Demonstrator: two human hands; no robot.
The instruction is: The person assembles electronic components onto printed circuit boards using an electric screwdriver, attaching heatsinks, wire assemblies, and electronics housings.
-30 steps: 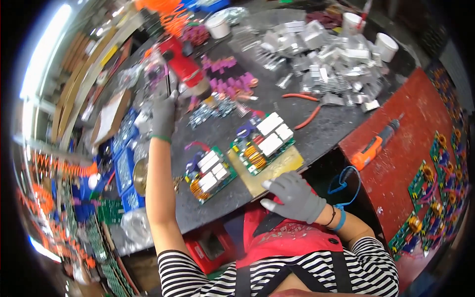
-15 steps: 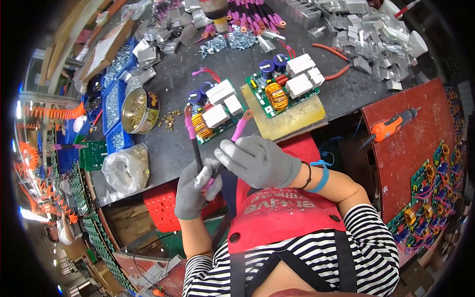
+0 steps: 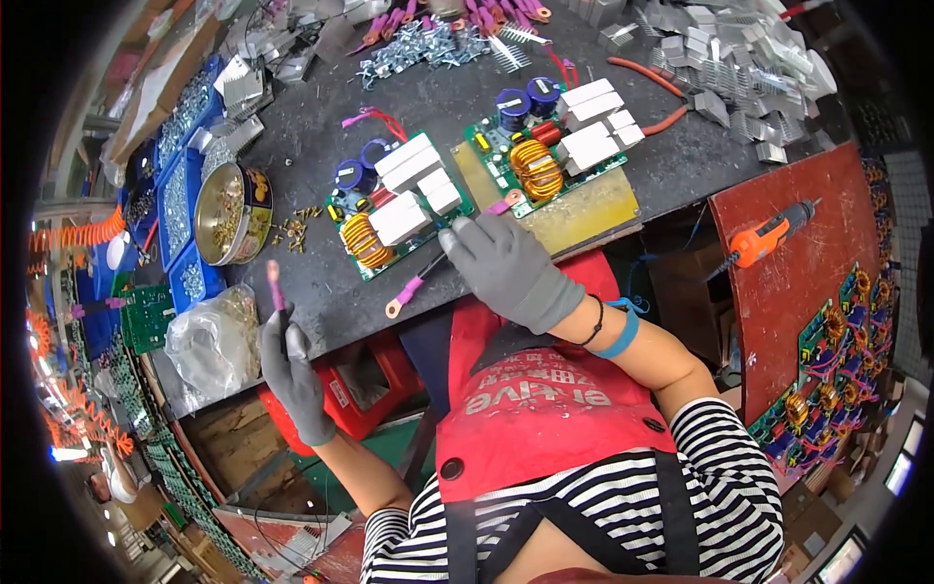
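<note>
Both hands wear grey gloves. My left hand (image 3: 295,378), off the bench's front edge at the left, is closed on a black cable (image 3: 283,319) with a pink sleeve and copper ring lug upright at its tip. In my right hand (image 3: 511,273) a second black cable (image 3: 432,263) is gripped; one pink-sleeved lug points down left, the other shows above the fingers. Just beyond that hand lies a green circuit board (image 3: 455,202) with white blocks, blue capacitors and a copper-wound coil. A similar circuit board (image 3: 499,167) rests partly on a yellowish plate (image 3: 584,216) to the right.
A round tin (image 3: 261,216) of brass screws stands left, beside blue bins (image 3: 175,216) and a clear plastic bag (image 3: 209,341). Screws (image 3: 413,54), pink-ended cables and metal heat sinks (image 3: 720,68) lie at the back. An orange electric screwdriver (image 3: 764,241) rests on a red board.
My hands have separated, each with a cable. The left moved left and down toward the plastic bag; the right moved slightly up and right toward the boards, its cable now slanting down left.
</note>
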